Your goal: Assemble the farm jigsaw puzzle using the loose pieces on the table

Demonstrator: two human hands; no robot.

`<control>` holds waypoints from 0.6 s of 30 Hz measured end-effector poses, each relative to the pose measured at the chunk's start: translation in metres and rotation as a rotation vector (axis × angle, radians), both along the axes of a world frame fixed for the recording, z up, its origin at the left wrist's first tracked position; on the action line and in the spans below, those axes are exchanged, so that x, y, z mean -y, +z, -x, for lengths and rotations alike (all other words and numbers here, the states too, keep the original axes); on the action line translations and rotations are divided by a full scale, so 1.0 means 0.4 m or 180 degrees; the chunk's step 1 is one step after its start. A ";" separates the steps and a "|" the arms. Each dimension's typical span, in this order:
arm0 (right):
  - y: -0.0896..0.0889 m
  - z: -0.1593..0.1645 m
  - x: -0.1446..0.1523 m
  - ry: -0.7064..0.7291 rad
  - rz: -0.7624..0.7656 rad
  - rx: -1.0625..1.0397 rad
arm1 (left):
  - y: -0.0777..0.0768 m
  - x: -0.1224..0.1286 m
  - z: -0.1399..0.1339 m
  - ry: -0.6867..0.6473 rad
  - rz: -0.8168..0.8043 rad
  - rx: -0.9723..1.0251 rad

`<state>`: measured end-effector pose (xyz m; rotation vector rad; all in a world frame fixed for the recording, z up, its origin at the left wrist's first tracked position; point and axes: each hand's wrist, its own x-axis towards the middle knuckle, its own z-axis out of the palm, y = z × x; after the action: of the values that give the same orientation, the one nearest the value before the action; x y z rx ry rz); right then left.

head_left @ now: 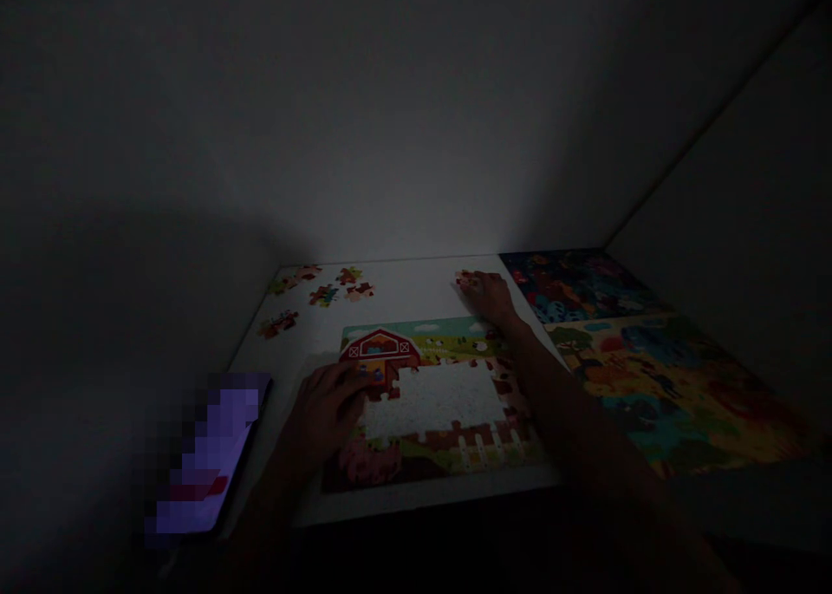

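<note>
A farm jigsaw puzzle (383,342) with a red barn lies on the white table, its border joined around a bare middle. My left hand (328,399) rests on the puzzle's left side, fingers stretched out over the pieces just below the barn. Beyond the puzzle's top right part, my right hand (487,295) has its fingers closed at a puzzle piece (464,279) with red and pale colours. The fingers partly cover this piece, and dim light hides the exact grip. My right forearm crosses the puzzle's right edge.
Several loose puzzle pieces (323,295) lie at the table's back left. On the right are a dark picture puzzle (578,286) and a yellow animal puzzle (630,377). A lit, blurred-out screen (214,464) stands at the left edge. A wall (403,143) borders the table's back.
</note>
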<state>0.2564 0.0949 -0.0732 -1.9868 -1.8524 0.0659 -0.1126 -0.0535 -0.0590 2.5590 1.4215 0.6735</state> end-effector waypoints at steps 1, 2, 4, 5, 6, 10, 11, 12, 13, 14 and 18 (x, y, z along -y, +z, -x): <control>-0.001 0.001 0.000 -0.0047 0.0000 0.0008 | -0.001 -0.001 0.001 -0.0003 -0.0018 0.0005; -0.001 0.002 0.000 -0.0106 -0.0006 0.0013 | -0.001 -0.002 0.003 -0.0006 -0.0042 0.0008; 0.002 0.004 0.002 -0.0174 -0.0023 0.0033 | -0.003 -0.004 0.006 -0.0008 -0.0088 0.0003; 0.003 0.006 0.004 -0.0178 -0.0034 0.0038 | -0.004 -0.005 0.007 -0.0007 -0.0107 -0.0001; 0.005 0.007 0.006 -0.0170 -0.0050 0.0036 | -0.004 -0.005 0.007 -0.0004 -0.0122 -0.0001; 0.009 0.010 0.013 -0.0195 -0.0123 -0.0066 | -0.003 -0.003 0.005 0.0004 -0.0126 0.0022; 0.009 0.010 0.014 -0.0215 -0.0139 -0.0112 | -0.002 -0.002 0.005 0.0017 -0.0127 0.0031; 0.010 0.010 0.016 -0.0239 -0.0156 -0.0159 | -0.001 -0.002 0.004 0.0027 -0.0128 0.0040; 0.010 0.010 0.017 -0.0259 -0.0170 -0.0202 | -0.001 -0.002 0.003 0.0033 -0.0121 0.0042; 0.009 0.010 0.018 -0.0269 -0.0182 -0.0236 | 0.000 -0.002 0.003 0.0037 -0.0111 0.0047; 0.006 0.005 0.018 -0.0261 -0.0193 -0.0322 | 0.006 -0.002 0.002 0.0039 -0.0031 0.0060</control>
<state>0.2545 0.0878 -0.0710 -1.9782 -1.6889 0.0837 -0.1135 -0.0527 -0.0567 2.5462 1.4326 0.7063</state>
